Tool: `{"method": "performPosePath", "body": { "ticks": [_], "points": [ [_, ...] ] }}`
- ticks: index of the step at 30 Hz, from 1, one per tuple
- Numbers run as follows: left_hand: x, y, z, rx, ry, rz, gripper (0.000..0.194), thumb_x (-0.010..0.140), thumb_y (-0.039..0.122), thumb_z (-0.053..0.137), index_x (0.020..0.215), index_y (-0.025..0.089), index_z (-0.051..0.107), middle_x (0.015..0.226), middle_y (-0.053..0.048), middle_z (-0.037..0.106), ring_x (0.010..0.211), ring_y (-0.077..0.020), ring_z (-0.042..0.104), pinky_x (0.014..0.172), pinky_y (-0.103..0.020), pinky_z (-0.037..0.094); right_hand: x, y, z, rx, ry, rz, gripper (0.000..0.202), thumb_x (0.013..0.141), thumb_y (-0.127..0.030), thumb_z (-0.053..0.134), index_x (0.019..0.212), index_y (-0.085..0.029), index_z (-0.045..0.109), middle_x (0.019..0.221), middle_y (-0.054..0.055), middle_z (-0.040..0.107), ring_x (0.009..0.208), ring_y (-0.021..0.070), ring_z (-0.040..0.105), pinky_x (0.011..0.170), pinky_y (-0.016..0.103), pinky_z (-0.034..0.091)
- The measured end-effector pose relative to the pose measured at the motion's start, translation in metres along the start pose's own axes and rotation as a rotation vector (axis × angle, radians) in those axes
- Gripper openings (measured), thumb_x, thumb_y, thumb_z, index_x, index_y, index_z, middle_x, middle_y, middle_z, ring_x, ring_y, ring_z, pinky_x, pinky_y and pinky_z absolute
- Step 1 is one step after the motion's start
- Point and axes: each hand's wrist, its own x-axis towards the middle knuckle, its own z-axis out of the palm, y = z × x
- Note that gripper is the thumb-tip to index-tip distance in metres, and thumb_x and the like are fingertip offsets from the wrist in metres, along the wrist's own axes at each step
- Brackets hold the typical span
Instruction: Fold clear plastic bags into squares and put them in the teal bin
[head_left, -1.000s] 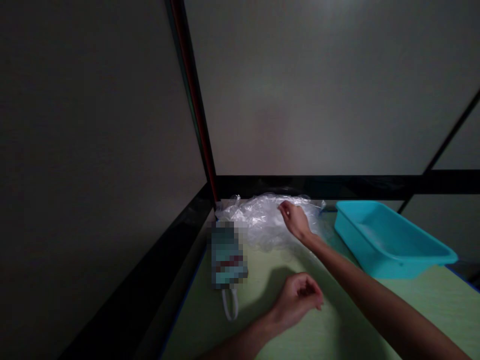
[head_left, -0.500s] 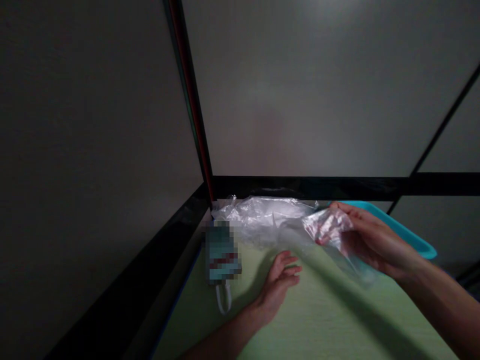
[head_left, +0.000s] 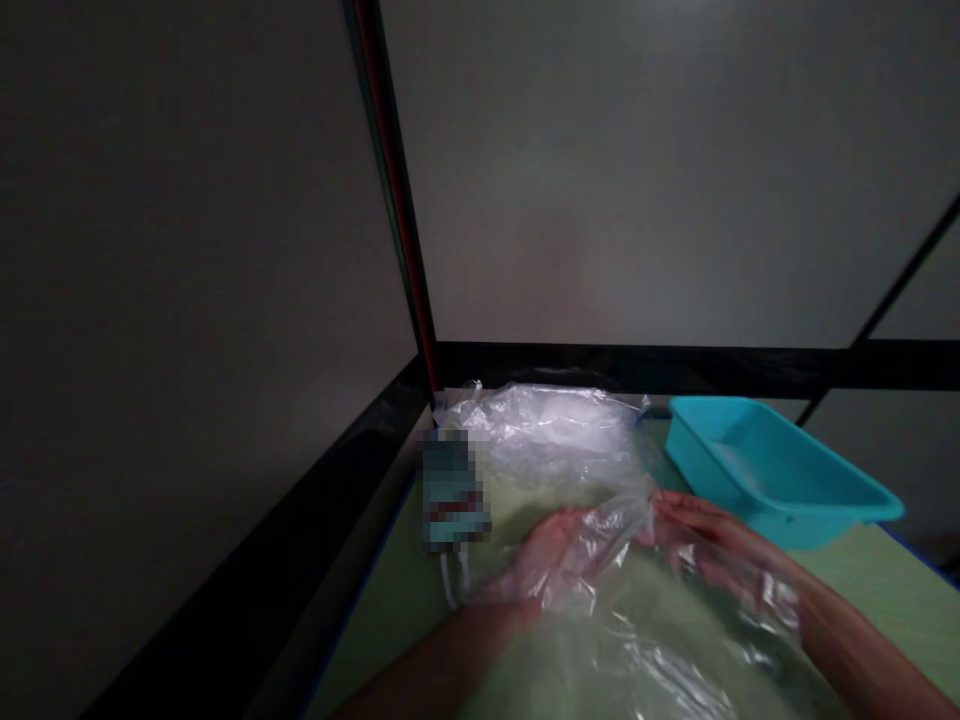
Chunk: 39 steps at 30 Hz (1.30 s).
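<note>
A clear plastic bag (head_left: 637, 640) spreads over the near part of the green table (head_left: 862, 590) and across both forearms. My right hand (head_left: 694, 520) pinches the bag's gathered edge at the centre right. Behind a layer of the film, my left hand (head_left: 555, 550) is blurred against the bag, and its fingers are too unclear to make out. More crumpled clear plastic (head_left: 555, 420) lies at the back of the table, just beyond the hands.
A turquoise basin (head_left: 810, 470) stands at the right, near the back wall. At the left lies a pixelated teal item (head_left: 454, 500) with a white loop. Walls with black trim border the table at the left and back.
My right hand has moved down, and the bag in it now spreads toward me over both arms. My left hand, bare before, is now behind the film. The basin shows more fully.
</note>
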Motion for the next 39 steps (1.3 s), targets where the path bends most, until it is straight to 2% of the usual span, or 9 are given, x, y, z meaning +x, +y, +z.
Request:
{"method": "performPosePath", "body": {
  "ticks": [5,9,13,21,25,28,32,37,39],
  "points": [
    [-0.013,0.005,-0.001,-0.194,-0.061,-0.13,0.046,0.079,0.056,0.043,0.096,0.017,0.062,0.096,-0.008,0.063,0.091,-0.0247,0.058,0.084,-0.039,0.037,-0.001,0.024,-0.009,0.081,-0.129,0.197,0.024,0.075,-0.04,0.059,0.072,-0.02,0.046,0.067,0.002,0.067,0.045,0.0085,0.056,0.035,0.015,0.034],
    [-0.016,0.007,-0.003,-0.292,-0.079,-0.149,0.056,0.072,0.061,0.048,0.108,0.019,0.056,0.105,-0.009,0.06,0.097,-0.0271,0.055,0.086,-0.04,0.033,-0.006,0.028,-0.019,-0.023,-0.119,0.247,0.03,0.076,-0.048,0.056,0.079,-0.02,0.046,0.069,0.001,0.065,0.05,0.0088,0.055,0.041,0.017,0.039],
    [-0.015,0.008,-0.003,-0.36,-0.129,-0.184,0.06,0.073,0.06,0.048,0.116,0.018,0.049,0.112,-0.011,0.056,0.102,-0.0265,0.053,0.091,-0.041,0.027,-0.005,0.032,-0.017,-0.116,-0.068,0.138,0.04,0.073,-0.05,0.057,0.097,-0.021,0.043,0.07,0.0,0.062,0.056,0.0124,0.056,0.044,0.02,0.039],
    [-0.015,0.008,-0.004,-0.376,-0.149,-0.188,0.056,0.074,0.059,0.047,0.115,0.02,0.049,0.114,-0.01,0.053,0.106,-0.028,0.048,0.093,-0.043,0.024,-0.005,0.048,-0.012,-0.572,0.02,-0.158,0.036,0.075,-0.026,0.051,0.109,-0.02,0.042,0.061,-0.002,0.059,0.052,0.016,0.055,0.049,0.027,0.042],
    [-0.013,0.008,-0.006,-0.361,-0.133,-0.177,0.061,0.072,0.06,0.049,0.117,0.019,0.046,0.115,-0.011,0.051,0.109,-0.0296,0.045,0.092,-0.043,0.024,-0.007,0.056,-0.017,-0.821,0.058,-0.139,0.041,0.077,-0.022,0.042,0.118,-0.022,0.04,0.069,0.002,0.064,0.056,0.0201,0.06,0.052,0.031,0.046],
    [-0.012,0.009,-0.007,-0.355,-0.113,-0.168,0.064,0.074,0.06,0.046,0.121,0.018,0.042,0.116,-0.012,0.051,0.11,-0.0287,0.044,0.092,-0.041,0.024,-0.01,0.053,-0.014,-0.971,0.176,-0.243,0.038,0.079,-0.021,0.039,0.116,-0.023,0.044,0.093,0.01,0.065,0.076,0.0253,0.064,0.063,0.037,0.05],
    [-0.012,0.009,-0.008,-0.387,-0.071,-0.161,0.064,0.077,0.058,0.043,0.125,0.017,0.038,0.117,-0.012,0.051,0.106,-0.0258,0.047,0.092,-0.038,0.026,-0.016,0.044,0.004,-0.966,0.159,-0.479,0.037,0.086,-0.028,0.038,0.122,-0.02,0.041,0.127,0.012,0.048,0.115,0.0242,0.047,0.094,0.04,0.04],
    [-0.012,0.007,-0.006,-0.432,-0.015,-0.152,0.059,0.081,0.055,0.041,0.127,0.017,0.037,0.114,-0.012,0.053,0.095,-0.0208,0.054,0.086,-0.033,0.032,-0.017,0.057,0.026,-1.063,-0.046,-0.528,0.068,0.087,-0.038,0.041,0.141,-0.016,0.005,0.146,0.012,0.011,0.131,0.0241,0.017,0.102,0.041,0.03],
    [-0.012,0.009,-0.005,-0.434,0.01,-0.132,0.056,0.083,0.054,0.039,0.126,0.018,0.038,0.117,-0.011,0.052,0.098,-0.0202,0.054,0.086,-0.031,0.033,-0.016,0.065,0.027,-1.131,-0.099,-0.546,0.072,0.087,-0.041,0.041,0.141,-0.017,0.0,0.146,0.011,0.008,0.131,0.025,0.013,0.103,0.043,0.027]
  ]
}}
